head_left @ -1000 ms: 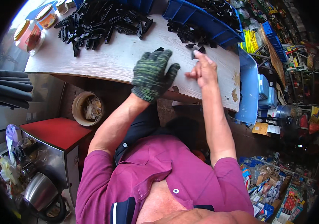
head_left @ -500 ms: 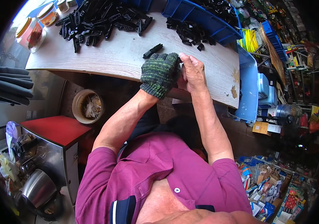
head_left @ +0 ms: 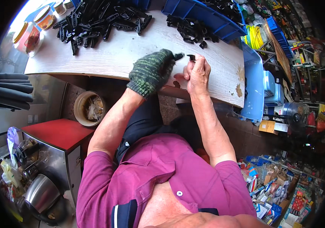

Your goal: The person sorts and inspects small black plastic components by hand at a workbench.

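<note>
My left hand (head_left: 152,72) wears a green knitted glove and is closed on a black plastic piece whose tip (head_left: 178,56) sticks out past its fingers. My right hand (head_left: 197,72) is bare and pinches a small black plastic piece (head_left: 191,57) right beside it. Both hands meet over the near edge of the pale wooden table (head_left: 132,53). A big heap of long black plastic parts (head_left: 98,21) lies at the far left of the table. A smaller pile of short black parts (head_left: 191,29) lies at the far right.
Blue bins (head_left: 204,13) with more black parts stand behind the table, another blue bin (head_left: 254,87) at its right end. Jars (head_left: 33,28) stand at the table's left corner. Below are a round bucket (head_left: 88,108), a red-topped metal cabinet (head_left: 56,133) and a kettle (head_left: 42,195).
A second ago my gloved left hand lay spread flat over the table's edge; it has since closed on a black piece, and both hands have come together holding parts.
</note>
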`<state>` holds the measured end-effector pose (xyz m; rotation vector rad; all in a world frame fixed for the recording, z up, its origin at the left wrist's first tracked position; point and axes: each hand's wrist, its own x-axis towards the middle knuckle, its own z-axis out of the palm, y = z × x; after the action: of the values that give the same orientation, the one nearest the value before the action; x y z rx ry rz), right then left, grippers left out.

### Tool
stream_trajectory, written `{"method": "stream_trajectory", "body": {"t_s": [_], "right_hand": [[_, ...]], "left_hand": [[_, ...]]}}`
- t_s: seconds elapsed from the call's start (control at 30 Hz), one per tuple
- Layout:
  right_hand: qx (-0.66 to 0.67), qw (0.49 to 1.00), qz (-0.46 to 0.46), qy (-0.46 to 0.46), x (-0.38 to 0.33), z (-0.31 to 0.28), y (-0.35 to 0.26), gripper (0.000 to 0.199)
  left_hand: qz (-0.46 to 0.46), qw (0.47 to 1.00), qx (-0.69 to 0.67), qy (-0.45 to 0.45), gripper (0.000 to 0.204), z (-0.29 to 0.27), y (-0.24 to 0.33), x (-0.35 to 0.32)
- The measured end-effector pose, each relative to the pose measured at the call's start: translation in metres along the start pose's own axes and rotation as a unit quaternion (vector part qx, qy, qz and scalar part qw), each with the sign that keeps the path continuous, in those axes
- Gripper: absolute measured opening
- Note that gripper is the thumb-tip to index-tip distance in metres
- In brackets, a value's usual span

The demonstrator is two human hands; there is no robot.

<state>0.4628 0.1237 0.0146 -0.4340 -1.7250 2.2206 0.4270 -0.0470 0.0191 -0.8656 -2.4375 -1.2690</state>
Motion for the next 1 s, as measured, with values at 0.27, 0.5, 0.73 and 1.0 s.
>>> {"method": "stream_trajectory", "body": {"t_s": [0.27, 0.5, 0.73, 1.0], "right_hand": [[-0.027, 0.998, 0.023, 0.048, -0.01, 0.016, -0.01, 0.032], [-0.048, 0.996, 0.008, 0.07, -0.013, 0.019, -0.009, 0.031], [-0.024, 0.996, 0.006, 0.086, -0.013, 0.023, -0.007, 0.028], [-0.04, 0.995, 0.004, 0.093, -0.016, 0.023, -0.009, 0.027]], "left_hand": [[-0.063, 0.986, -0.147, -0.038, 0.02, 0.014, 0.007, -0.001], [-0.109, 0.98, -0.155, -0.06, 0.023, 0.018, 0.008, 0.003], [-0.012, 0.987, -0.153, -0.043, 0.026, 0.019, -0.005, 0.005], [-0.071, 0.98, -0.156, -0.101, 0.027, 0.013, -0.004, 0.007]]}}
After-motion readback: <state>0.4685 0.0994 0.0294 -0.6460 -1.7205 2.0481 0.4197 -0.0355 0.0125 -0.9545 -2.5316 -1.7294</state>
